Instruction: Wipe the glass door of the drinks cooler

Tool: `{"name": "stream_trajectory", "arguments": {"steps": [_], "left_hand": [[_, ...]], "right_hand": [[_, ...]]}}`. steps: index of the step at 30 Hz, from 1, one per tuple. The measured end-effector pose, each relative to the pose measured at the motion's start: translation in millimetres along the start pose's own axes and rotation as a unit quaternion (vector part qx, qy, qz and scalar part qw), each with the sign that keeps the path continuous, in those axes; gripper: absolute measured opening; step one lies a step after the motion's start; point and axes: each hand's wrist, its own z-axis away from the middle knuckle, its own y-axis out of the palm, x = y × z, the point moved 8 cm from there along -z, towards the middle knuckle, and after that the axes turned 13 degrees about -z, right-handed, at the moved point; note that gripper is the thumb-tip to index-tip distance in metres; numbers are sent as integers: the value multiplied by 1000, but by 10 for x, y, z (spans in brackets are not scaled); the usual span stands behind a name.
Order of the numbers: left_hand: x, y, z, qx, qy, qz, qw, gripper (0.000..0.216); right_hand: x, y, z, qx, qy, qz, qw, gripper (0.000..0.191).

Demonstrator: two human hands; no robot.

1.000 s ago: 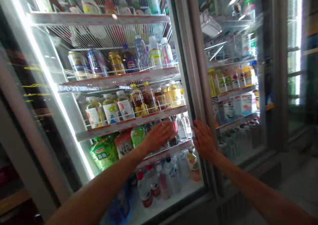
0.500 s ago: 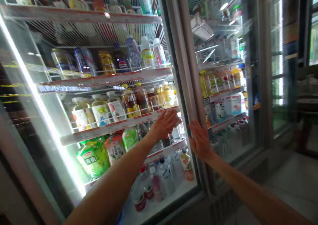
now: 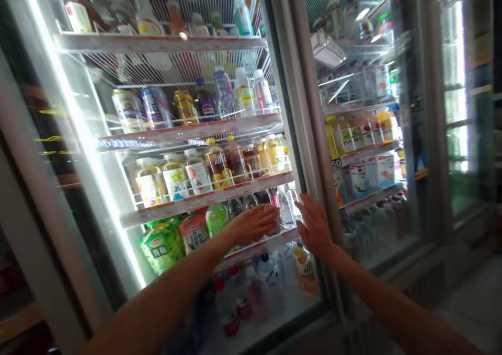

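Observation:
My left hand (image 3: 257, 224) is stretched out flat, fingers side by side, in front of the clear bottles (image 3: 285, 206) on a lower shelf. I see nothing in it. I cannot tell whether it touches anything. My right hand (image 3: 315, 228) is raised with fingers spread, its palm toward the inner edge of the metal upright (image 3: 309, 135) between two fridge sections; it appears to rest there. Left of my left hand, a green drink pouch (image 3: 217, 219) stands on the same shelf. Fruit drink bottles (image 3: 198, 172) line the shelf above.
Green packs (image 3: 162, 248) stand at the lower left beside a bright light strip (image 3: 88, 135). Bottles with red caps (image 3: 230, 313) are on the fridge floor. Cans (image 3: 127, 109) and a Pepsi bottle (image 3: 206, 104) are higher up. Cartons (image 3: 382, 169) stand behind glass at right.
My left hand has moved down from the front edge of the fruit drink shelf toward the lower shelf. My right hand stays by the upright. The view has shifted slightly left and up.

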Motion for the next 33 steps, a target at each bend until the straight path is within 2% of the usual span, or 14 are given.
{"name": "stream_trajectory", "arguments": {"steps": [2, 5, 6, 10, 11, 14, 15, 19, 20, 24, 26, 29, 31, 33], "left_hand": [[127, -36, 170, 10, -43, -14, 999, 44], [499, -180, 482, 3, -219, -72, 973, 45], [507, -223, 561, -2, -218, -78, 973, 45], [192, -262, 790, 7, -24, -53, 998, 43], [224, -268, 856, 9, -39, -60, 997, 44], [536, -327, 1097, -3, -213, -101, 972, 47], [560, -339, 1161, -6, -227, -100, 969, 48], [263, -338, 1306, 14, -34, -43, 998, 49], [284, -356, 1363, 18, -34, -46, 998, 48], [723, -541, 1720, -12, -268, -125, 955, 49], [654, -548, 1827, -11, -230, -115, 966, 48], [394, -492, 1953, 20, -67, -67, 995, 48], [536, -534, 2089, 20, -131, -89, 987, 51], [783, -642, 2282, 1, -281, -138, 950, 54]], "right_hand": [[97, 45, -60, 1, -9, -11, 1000, 52], [232, 120, -156, -4, -14, -26, 1000, 53], [279, 151, -187, -5, -17, -30, 999, 53], [475, 297, -294, -7, -43, -50, 998, 56], [518, 332, -317, -7, -49, -54, 997, 56], [623, 441, -391, -2, -50, -69, 996, 56], [656, 474, -418, -1, -48, -73, 996, 55], [833, 582, -521, 4, -62, -84, 995, 51], [881, 606, -543, 5, -68, -86, 994, 50], [1027, 698, -603, 10, -70, -96, 993, 49], [1095, 748, -618, 18, -73, -103, 992, 50], [1184, 812, -638, 25, -84, -109, 990, 50], [1223, 845, -656, 27, -87, -109, 990, 50], [1259, 870, -676, 29, -89, -108, 990, 50]]}}
